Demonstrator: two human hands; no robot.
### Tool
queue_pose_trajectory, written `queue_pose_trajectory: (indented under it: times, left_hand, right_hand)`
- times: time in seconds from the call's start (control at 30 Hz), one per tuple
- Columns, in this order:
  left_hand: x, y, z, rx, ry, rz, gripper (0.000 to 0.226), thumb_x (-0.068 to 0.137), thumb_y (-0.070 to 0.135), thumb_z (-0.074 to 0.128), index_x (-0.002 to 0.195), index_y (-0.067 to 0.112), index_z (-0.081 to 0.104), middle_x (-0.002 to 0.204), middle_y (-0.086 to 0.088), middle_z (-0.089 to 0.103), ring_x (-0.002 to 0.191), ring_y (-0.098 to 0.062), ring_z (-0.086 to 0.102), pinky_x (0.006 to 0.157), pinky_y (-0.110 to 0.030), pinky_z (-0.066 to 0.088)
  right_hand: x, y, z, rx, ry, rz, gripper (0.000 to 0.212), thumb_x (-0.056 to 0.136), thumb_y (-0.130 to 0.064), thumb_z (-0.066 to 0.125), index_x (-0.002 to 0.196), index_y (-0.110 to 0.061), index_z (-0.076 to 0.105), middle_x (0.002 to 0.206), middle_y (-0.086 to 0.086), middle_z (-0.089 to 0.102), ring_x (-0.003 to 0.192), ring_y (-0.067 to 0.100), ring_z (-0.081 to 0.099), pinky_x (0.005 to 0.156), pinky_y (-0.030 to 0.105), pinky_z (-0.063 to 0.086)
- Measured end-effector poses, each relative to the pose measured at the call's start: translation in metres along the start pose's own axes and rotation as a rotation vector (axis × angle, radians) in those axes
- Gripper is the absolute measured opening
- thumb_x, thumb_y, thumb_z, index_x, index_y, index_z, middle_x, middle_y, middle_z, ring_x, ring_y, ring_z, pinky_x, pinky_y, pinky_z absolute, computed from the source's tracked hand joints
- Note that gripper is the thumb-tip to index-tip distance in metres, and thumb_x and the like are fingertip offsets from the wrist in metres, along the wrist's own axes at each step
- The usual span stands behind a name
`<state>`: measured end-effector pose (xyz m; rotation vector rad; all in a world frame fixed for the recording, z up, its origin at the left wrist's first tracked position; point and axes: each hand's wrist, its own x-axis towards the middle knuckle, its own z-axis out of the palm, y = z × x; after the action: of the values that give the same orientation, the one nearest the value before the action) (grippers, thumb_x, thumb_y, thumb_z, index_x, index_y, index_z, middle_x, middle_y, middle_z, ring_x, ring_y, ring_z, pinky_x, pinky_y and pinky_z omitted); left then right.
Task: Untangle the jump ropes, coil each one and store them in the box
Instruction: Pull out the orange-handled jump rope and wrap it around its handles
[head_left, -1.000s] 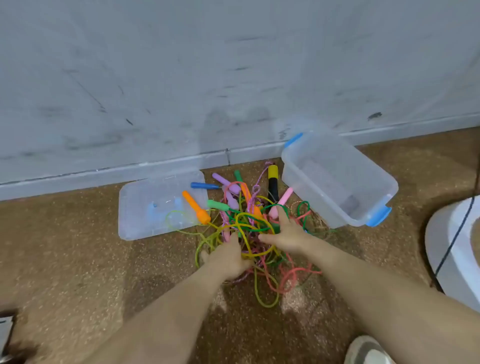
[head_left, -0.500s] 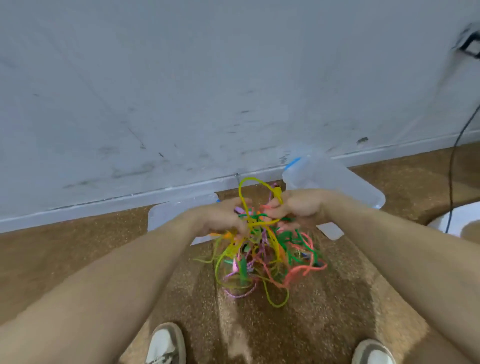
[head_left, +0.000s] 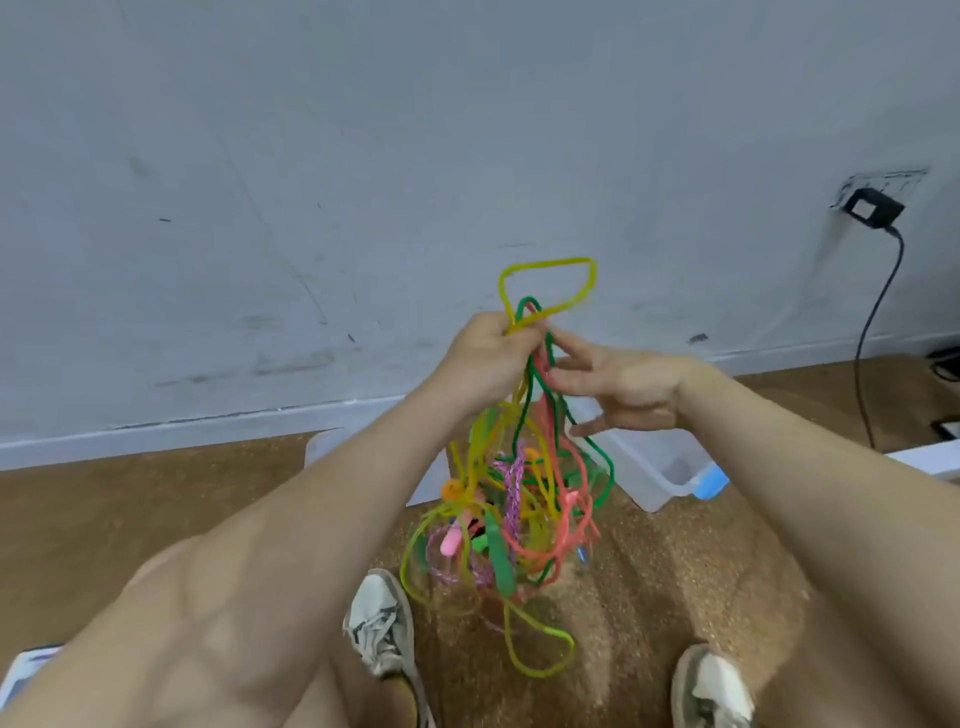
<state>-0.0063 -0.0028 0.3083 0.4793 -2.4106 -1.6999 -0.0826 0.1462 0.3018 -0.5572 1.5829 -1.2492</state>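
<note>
A tangle of jump ropes (head_left: 511, 499) in yellow, green, coral, pink and purple hangs in the air over the floor. My left hand (head_left: 488, 358) is shut on the top of the bundle, and a yellow loop (head_left: 548, 286) sticks up above it. My right hand (head_left: 618, 384) is beside it with fingers spread, its fingertips touching the green and coral strands just below my left hand. Green, pink and orange handles dangle in the lower part of the tangle. The clear plastic box (head_left: 660, 467) with blue latches sits on the floor behind the ropes, partly hidden by my right arm.
The box's clear lid (head_left: 324, 441) lies on the brown floor by the wall, mostly hidden behind my left arm. My two shoes (head_left: 382, 623) are below the ropes. A black plug and cable (head_left: 878, 260) hang on the wall at the right. A white object (head_left: 930, 460) sits far right.
I have lifted the whole tangle off the floor and raised it to chest height. My right hand has opened and moved to the strands under my left hand.
</note>
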Motion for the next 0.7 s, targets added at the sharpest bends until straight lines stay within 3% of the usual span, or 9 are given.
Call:
queue_pose_trajectory:
  times: [0.07,0.13,0.2,0.3,0.33,0.4,0.53,0.63,0.7]
  left_hand:
    - [0.008,0.023,0.003,-0.287,-0.024,0.027,0.039,0.098,0.024,0.048,0.060,0.017,0.050,0.040,0.008,0.039,0.035,-0.008,0.034,0.042,-0.023,0.024]
    - [0.016,0.044,0.001,-0.605,-0.006,-0.004,0.038,0.099,0.022,0.044,0.062,0.014,0.046,0.034,0.007,0.032,0.030,-0.009,0.027,0.039,-0.019,0.017]
    - [0.025,0.058,-0.007,-0.831,0.021,-0.027,0.036,0.099,0.020,0.042,0.064,0.012,0.043,0.032,0.006,0.025,0.026,-0.008,0.023,0.036,-0.016,0.017]
    - [0.035,0.062,-0.020,-0.903,0.016,-0.018,0.033,0.097,0.018,0.042,0.064,0.012,0.042,0.033,0.006,0.022,0.025,-0.007,0.019,0.034,-0.014,0.017]
    - [0.038,0.061,-0.027,-0.841,0.012,-0.027,0.033,0.095,0.018,0.044,0.063,0.012,0.043,0.034,0.005,0.022,0.026,-0.007,0.018,0.035,-0.014,0.015]
    - [0.042,0.056,-0.045,-0.456,0.056,-0.056,0.030,0.091,0.018,0.052,0.062,0.014,0.048,0.038,0.004,0.024,0.031,-0.009,0.019,0.040,-0.017,0.013]
    - [0.040,0.033,-0.087,0.553,-0.027,-0.167,0.022,0.086,0.032,0.066,0.078,0.012,0.062,0.059,-0.003,0.046,0.050,-0.017,0.038,0.048,-0.024,0.028]
    - [0.037,0.015,-0.099,0.755,-0.237,-0.296,0.026,0.086,0.030,0.069,0.092,0.005,0.066,0.064,-0.004,0.057,0.050,-0.016,0.052,0.052,-0.020,0.041]
    - [0.036,0.012,-0.101,0.867,-0.312,-0.351,0.023,0.084,0.025,0.071,0.098,0.008,0.069,0.074,-0.005,0.066,0.062,-0.012,0.062,0.058,-0.016,0.046]
  right_hand:
    - [0.014,0.018,0.009,-0.164,-0.057,0.019,0.070,0.085,-0.013,0.071,0.140,-0.033,0.034,0.118,-0.018,0.064,0.101,0.003,0.065,0.081,0.028,0.055]
    - [0.031,0.035,0.017,-0.273,0.026,0.027,0.077,0.076,-0.018,0.081,0.141,-0.018,0.040,0.122,-0.006,0.066,0.109,0.009,0.064,0.095,0.034,0.053]
    - [0.045,0.043,0.019,-0.256,0.175,0.016,0.064,0.075,-0.021,0.083,0.130,-0.014,0.052,0.114,0.000,0.070,0.103,0.014,0.068,0.094,0.034,0.053]
    - [0.054,0.037,0.013,-0.377,0.279,0.085,0.020,0.081,-0.017,0.076,0.096,-0.019,0.063,0.077,-0.003,0.068,0.068,0.012,0.065,0.063,0.021,0.050]
    - [0.053,0.035,0.008,-0.427,0.336,0.127,0.011,0.082,-0.018,0.073,0.083,-0.018,0.062,0.067,-0.002,0.063,0.058,0.014,0.059,0.054,0.022,0.044]
    - [0.052,0.037,-0.006,-0.376,0.422,0.177,0.019,0.084,-0.019,0.070,0.071,-0.015,0.056,0.060,0.005,0.056,0.054,0.021,0.051,0.053,0.024,0.038]
    - [0.043,0.018,-0.024,0.104,0.566,0.093,0.012,0.090,-0.013,0.062,0.078,-0.013,0.058,0.057,0.006,0.052,0.043,0.018,0.049,0.058,0.031,0.042]
    - [0.038,-0.020,-0.033,0.378,0.534,-0.060,0.018,0.093,-0.010,0.056,0.076,-0.013,0.059,0.059,0.005,0.055,0.047,0.016,0.052,0.055,0.028,0.045]
    - [0.028,-0.044,-0.032,0.379,0.471,-0.106,0.017,0.093,-0.010,0.056,0.076,-0.011,0.061,0.056,0.004,0.059,0.046,0.016,0.055,0.053,0.027,0.049]
